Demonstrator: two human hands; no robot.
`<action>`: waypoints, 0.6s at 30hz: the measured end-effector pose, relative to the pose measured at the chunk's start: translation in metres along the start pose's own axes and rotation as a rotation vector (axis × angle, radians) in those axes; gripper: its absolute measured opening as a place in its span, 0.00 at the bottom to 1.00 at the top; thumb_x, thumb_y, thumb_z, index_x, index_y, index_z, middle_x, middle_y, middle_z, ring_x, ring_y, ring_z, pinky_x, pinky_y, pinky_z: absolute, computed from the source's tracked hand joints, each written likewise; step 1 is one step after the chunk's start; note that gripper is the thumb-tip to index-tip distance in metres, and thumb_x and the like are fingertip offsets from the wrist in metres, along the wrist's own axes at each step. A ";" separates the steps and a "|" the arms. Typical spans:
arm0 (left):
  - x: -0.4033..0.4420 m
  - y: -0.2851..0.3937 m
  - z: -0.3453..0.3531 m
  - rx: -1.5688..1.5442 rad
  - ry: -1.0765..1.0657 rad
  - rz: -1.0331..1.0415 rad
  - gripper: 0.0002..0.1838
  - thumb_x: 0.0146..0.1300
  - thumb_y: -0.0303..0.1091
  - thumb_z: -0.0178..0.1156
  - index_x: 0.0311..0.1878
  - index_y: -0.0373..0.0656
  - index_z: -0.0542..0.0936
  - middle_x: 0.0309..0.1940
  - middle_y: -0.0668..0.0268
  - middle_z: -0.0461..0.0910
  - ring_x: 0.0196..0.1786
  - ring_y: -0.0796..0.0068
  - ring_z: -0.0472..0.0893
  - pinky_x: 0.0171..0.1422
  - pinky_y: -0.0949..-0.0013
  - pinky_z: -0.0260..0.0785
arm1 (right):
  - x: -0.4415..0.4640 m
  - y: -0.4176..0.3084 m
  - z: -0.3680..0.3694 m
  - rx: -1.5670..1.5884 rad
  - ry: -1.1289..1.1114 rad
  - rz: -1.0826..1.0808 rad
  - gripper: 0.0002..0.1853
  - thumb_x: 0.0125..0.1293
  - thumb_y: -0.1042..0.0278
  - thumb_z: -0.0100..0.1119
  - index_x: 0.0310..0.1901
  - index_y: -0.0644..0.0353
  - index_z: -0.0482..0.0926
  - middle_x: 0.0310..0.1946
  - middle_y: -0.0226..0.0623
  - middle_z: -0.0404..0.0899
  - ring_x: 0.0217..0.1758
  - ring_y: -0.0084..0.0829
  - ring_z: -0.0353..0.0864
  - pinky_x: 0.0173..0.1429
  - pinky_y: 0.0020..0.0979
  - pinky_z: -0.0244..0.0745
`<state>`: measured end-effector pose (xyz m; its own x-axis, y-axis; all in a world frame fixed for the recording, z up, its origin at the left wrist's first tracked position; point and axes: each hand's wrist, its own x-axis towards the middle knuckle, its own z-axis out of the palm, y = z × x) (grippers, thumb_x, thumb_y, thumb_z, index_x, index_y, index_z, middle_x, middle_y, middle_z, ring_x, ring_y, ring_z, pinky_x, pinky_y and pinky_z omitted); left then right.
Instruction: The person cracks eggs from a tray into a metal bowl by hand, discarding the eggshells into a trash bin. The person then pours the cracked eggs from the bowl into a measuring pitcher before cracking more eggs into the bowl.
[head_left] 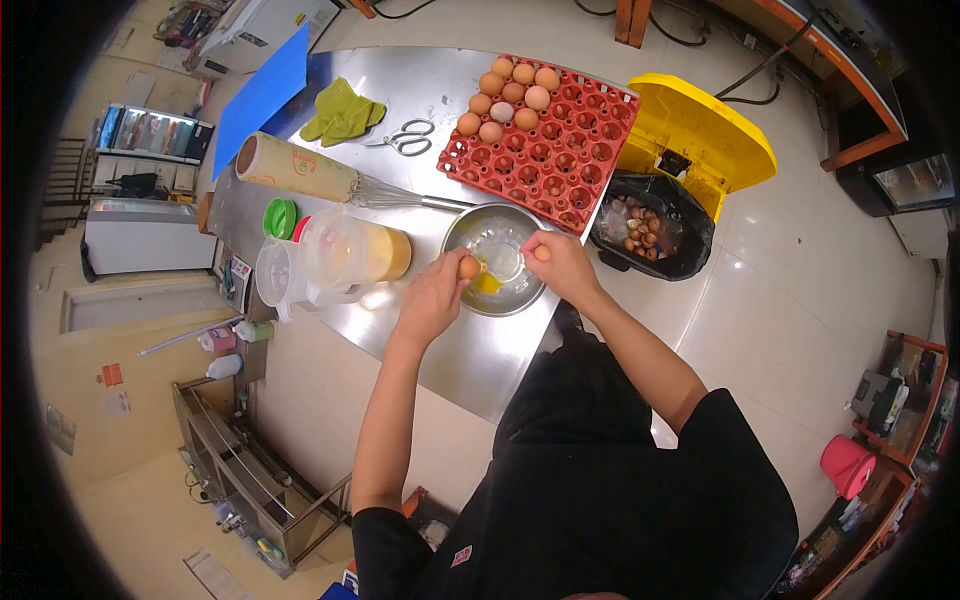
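A steel bowl [452, 243] stands at the table edge in front of me, with clear egg white and a yellow yolk [487, 283] in it. My left hand [433, 300] is closed around a brown eggshell [469, 267] over the bowl's left side. Opposite it, my right hand [565, 267] is closed over the right rim, its fingers on a small brown piece of eggshell [541, 254]. A whisk [400, 195] lies just behind the bowl. Behind and to the right, a red egg tray [545, 150] holds several brown eggs [513, 92] toward its far left corner.
Left of the bowl stand clear plastic jugs, one with yellowish liquid [385, 252], and a green lid [280, 217]. Farther back are a patterned roll [290, 165], scissors [410, 138] and a green cloth [342, 112]. A yellow bin [700, 130] with a black bag [690, 235] of eggshells stands right.
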<state>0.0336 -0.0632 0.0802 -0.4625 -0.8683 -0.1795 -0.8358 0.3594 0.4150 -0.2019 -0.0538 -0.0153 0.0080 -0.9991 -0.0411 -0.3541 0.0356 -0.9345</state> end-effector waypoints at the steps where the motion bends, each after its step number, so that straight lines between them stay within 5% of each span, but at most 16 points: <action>1: 0.000 -0.001 0.000 -0.001 0.001 0.003 0.20 0.69 0.30 0.59 0.63 0.43 0.70 0.55 0.56 0.81 0.56 0.50 0.81 0.56 0.52 0.74 | 0.000 0.000 0.000 0.000 -0.003 0.009 0.08 0.59 0.66 0.66 0.38 0.59 0.85 0.37 0.45 0.87 0.41 0.48 0.87 0.47 0.42 0.81; 18: 0.001 -0.001 0.000 -0.008 0.004 0.010 0.21 0.69 0.29 0.59 0.64 0.42 0.70 0.56 0.56 0.80 0.57 0.50 0.80 0.58 0.52 0.74 | -0.003 0.002 0.001 0.013 -0.009 0.022 0.08 0.58 0.67 0.66 0.38 0.59 0.85 0.36 0.45 0.87 0.41 0.47 0.87 0.47 0.41 0.81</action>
<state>0.0336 -0.0641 0.0794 -0.4700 -0.8659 -0.1716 -0.8285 0.3657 0.4240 -0.2018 -0.0510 -0.0169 0.0089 -0.9979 -0.0646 -0.3425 0.0577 -0.9377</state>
